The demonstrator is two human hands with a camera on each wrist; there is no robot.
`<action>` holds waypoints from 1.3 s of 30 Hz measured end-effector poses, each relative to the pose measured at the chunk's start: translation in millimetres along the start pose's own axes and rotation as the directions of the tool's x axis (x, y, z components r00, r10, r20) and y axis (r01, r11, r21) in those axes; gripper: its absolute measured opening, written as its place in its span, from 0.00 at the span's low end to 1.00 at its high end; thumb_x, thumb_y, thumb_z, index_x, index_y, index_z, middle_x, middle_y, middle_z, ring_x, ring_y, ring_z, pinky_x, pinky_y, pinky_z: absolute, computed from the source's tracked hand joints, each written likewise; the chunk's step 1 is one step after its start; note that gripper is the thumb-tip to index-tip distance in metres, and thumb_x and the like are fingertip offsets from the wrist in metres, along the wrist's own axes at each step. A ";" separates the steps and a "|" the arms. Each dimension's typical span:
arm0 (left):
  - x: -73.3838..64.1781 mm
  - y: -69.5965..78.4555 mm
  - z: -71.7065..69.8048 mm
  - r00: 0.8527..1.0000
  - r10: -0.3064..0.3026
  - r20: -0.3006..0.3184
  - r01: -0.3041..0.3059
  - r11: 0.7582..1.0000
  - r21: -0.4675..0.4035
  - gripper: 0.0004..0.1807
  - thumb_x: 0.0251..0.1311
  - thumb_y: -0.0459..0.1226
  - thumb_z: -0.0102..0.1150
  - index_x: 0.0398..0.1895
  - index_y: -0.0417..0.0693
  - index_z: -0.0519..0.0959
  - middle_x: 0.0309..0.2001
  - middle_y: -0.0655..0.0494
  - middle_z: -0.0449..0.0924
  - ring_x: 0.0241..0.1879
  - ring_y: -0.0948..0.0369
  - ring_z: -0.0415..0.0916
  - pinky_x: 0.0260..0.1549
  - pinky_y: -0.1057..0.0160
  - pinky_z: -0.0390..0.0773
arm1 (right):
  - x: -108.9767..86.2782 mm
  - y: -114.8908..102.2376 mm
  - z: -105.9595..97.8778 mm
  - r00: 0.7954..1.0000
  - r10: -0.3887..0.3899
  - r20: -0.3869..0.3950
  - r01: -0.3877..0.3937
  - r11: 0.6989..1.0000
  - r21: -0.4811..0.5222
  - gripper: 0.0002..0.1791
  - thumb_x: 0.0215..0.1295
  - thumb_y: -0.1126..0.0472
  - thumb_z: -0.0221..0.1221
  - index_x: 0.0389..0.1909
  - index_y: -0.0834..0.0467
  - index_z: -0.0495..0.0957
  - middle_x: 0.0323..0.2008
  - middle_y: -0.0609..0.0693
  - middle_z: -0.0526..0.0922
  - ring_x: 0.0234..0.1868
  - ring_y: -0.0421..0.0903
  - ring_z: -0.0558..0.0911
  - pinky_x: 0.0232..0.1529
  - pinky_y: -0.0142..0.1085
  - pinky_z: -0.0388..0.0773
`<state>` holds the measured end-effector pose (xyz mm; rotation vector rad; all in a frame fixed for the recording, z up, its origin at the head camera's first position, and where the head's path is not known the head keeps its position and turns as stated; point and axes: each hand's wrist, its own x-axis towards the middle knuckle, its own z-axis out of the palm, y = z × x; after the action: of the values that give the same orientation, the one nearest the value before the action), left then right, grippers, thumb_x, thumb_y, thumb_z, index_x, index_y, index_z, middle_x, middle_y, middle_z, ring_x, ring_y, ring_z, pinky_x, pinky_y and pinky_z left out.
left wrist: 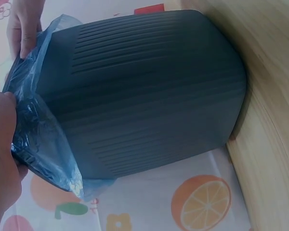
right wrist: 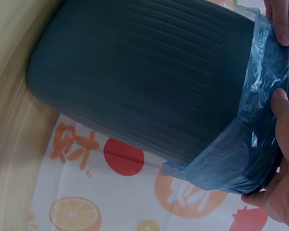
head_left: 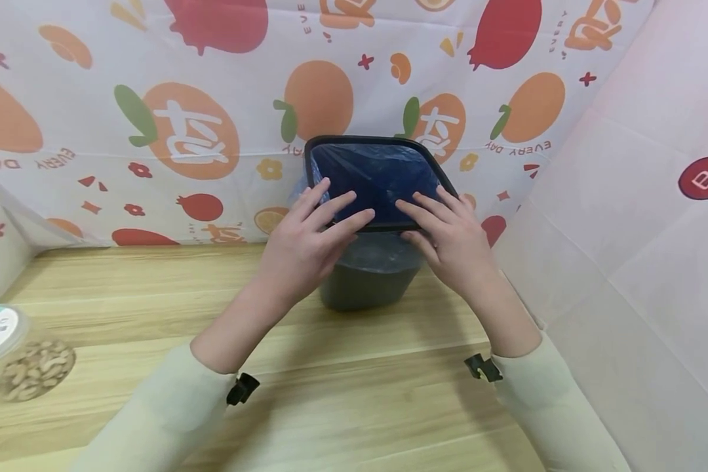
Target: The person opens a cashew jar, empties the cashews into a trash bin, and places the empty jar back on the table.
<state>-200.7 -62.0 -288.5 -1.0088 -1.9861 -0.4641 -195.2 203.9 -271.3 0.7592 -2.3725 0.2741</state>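
A dark grey trash can stands upright against the back wall, its mouth facing up. A thin translucent blue trash bag lines it and folds over the black rim, draping loosely down the outside. At the near left of the mouth, my left hand grips the bag at the rim, fingers reaching over the opening. My right hand does the same at the near right, its thumb pressing the bag from outside. Ribbed lines run along the can's side.
A clear jar of cashews with a white and green lid lies at the left of the wooden table. A fruit-printed sheet covers the back wall, and a pale side wall rises close to the right arm.
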 end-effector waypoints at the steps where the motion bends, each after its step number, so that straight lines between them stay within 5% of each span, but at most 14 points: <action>1: -0.8 -0.8 -1.6 1.000 -0.001 0.004 0.001 1.000 0.003 0.23 0.65 0.38 0.64 0.63 0.61 0.78 0.62 0.45 0.78 0.70 0.40 0.64 0.65 0.37 0.65 | 0.8 -1.3 0.7 1.000 -0.001 0.001 0.001 1.000 0.002 0.25 0.68 0.46 0.61 0.65 0.44 0.77 0.63 0.54 0.79 0.70 0.58 0.71 0.72 0.59 0.58; 13: -8.2 -4.2 -15.8 1.000 -0.017 0.020 0.017 1.000 0.002 0.23 0.65 0.37 0.64 0.63 0.60 0.79 0.61 0.45 0.79 0.70 0.39 0.64 0.66 0.37 0.65 | 6.5 -15.1 5.0 1.000 -0.009 -0.003 0.009 0.999 -0.033 0.24 0.70 0.43 0.58 0.65 0.43 0.77 0.63 0.53 0.79 0.70 0.62 0.69 0.67 0.67 0.61; 39: -22.5 -17.2 -42.1 1.000 -0.010 0.018 0.009 1.000 0.017 0.26 0.61 0.34 0.67 0.63 0.60 0.79 0.60 0.46 0.80 0.69 0.39 0.66 0.63 0.34 0.66 | 17.2 -39.7 18.4 0.997 -0.050 -0.062 0.050 0.999 0.001 0.24 0.69 0.43 0.59 0.64 0.43 0.78 0.61 0.54 0.80 0.69 0.62 0.70 0.68 0.66 0.60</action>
<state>-185.3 -109.8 -281.7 -0.9971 -2.0088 -0.4440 -192.3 157.1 -274.8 0.7993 -2.2922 0.2755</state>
